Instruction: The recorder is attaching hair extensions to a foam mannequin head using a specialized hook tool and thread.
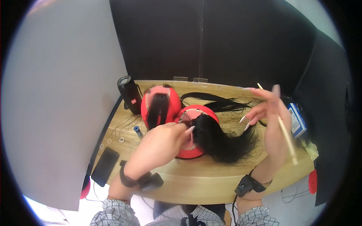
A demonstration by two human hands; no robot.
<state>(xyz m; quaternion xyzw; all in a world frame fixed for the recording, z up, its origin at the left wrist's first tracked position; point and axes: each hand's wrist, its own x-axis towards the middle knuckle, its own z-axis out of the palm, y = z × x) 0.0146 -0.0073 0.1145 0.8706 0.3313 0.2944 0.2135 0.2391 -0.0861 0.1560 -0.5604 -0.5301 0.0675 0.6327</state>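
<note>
A red dome-shaped head form point(192, 153) with a pinkish mesh cap and pins round its edge sits mid-table. Long black hair point(224, 141) spills from it to the right. My left hand point(162, 141) lies over the form's left side, fingers closed at the roots of the hair; the fingertips are partly hidden. To the right of the hair, my right hand point(272, 113) is raised with a slim pale stick point(287, 141) slanting through it. Its thumb and a finger come close to the hair's loose ends; I cannot tell whether they touch strands.
A second red form point(175, 100) with dark hair stands behind left, beside a black cylindrical speaker point(130, 94). More black hair point(211, 100) lies at the back. A blue-and-white box point(298, 120) sits right; a phone point(105, 165) and small blue-capped tube point(137, 130) lie left. Dark panels enclose the table.
</note>
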